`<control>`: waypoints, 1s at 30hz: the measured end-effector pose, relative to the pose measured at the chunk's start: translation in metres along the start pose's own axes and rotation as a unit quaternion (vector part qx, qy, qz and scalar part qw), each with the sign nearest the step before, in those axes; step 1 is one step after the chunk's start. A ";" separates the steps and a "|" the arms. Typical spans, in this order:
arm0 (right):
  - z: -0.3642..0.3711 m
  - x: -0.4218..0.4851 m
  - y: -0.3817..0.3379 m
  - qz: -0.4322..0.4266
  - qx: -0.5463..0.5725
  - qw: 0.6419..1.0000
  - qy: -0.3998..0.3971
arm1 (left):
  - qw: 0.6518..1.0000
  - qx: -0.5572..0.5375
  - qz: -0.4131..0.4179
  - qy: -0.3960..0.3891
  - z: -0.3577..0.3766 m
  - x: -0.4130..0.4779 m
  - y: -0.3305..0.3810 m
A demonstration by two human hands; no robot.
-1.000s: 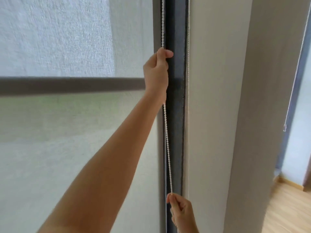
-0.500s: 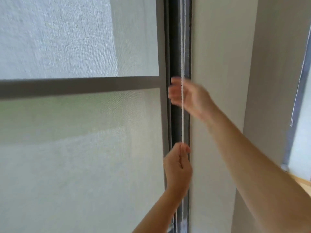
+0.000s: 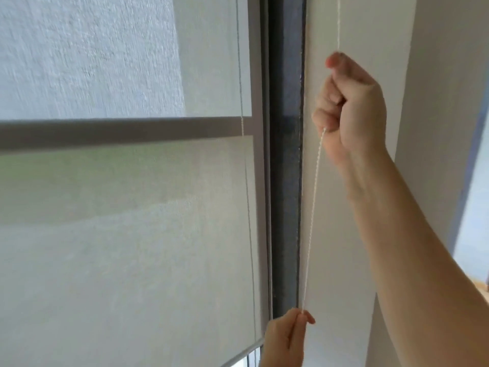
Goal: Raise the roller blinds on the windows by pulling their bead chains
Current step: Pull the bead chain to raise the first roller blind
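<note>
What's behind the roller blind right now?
Through the blind show a dark frame bar, a pale wall above and greenish blur below. Details stay veiled. Both hands, right and left, grip the chain.

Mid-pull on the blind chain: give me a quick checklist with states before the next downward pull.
1. Right hand closed on the bead chain, upper grip: ok.
2. Left hand pinching the chain low down: ok.
3. Chain taut between the two hands: ok.
4. Blind's bottom bar lifted off the sill, glass showing beneath it: ok.
5. Chain seated on the top clutch: cannot tell, out of frame.
6. Blind fabric rolling straight: cannot tell.
</note>
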State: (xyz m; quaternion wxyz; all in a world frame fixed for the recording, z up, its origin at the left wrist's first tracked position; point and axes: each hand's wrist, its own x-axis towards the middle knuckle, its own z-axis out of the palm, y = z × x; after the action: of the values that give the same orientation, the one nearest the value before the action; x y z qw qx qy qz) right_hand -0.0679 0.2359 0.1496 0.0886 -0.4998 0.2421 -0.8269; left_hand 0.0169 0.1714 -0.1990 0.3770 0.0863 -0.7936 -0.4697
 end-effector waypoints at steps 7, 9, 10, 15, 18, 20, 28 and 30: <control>-0.026 -0.060 0.042 -0.020 -0.048 0.998 0.037 | 0.994 -0.106 -0.014 -0.028 -0.053 0.079 0.063; -0.034 -0.083 0.066 -0.003 -0.069 0.996 0.053 | 0.993 -0.117 0.028 -0.004 -0.069 0.112 0.105; -0.039 -0.097 0.079 0.010 -0.080 0.995 0.060 | 0.991 -0.128 0.048 0.001 -0.076 0.129 0.126; -0.058 -0.173 0.135 0.135 -0.114 0.980 0.093 | 0.977 -0.175 0.118 -0.005 -0.093 0.199 0.226; -0.072 -0.211 0.154 0.193 -0.135 0.966 0.107 | 0.970 -0.215 0.099 0.049 -0.096 0.218 0.251; -0.084 -0.225 0.163 0.220 -0.150 0.959 0.101 | 0.965 -0.224 0.095 0.098 -0.092 0.217 0.246; -0.127 -0.115 0.130 0.306 -0.400 0.860 -0.085 | 0.939 -0.135 0.224 0.224 -0.059 0.176 0.179; -0.112 -0.062 0.102 0.233 -0.383 0.893 -0.035 | 0.948 -0.101 0.207 0.221 -0.043 0.152 0.151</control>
State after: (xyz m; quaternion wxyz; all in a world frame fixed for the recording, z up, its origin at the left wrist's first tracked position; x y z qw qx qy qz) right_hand -0.1453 0.2063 0.0080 0.0890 -0.4529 0.6461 -0.6079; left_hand -0.0277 0.1493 0.0135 0.6389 -0.0170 -0.6389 -0.4282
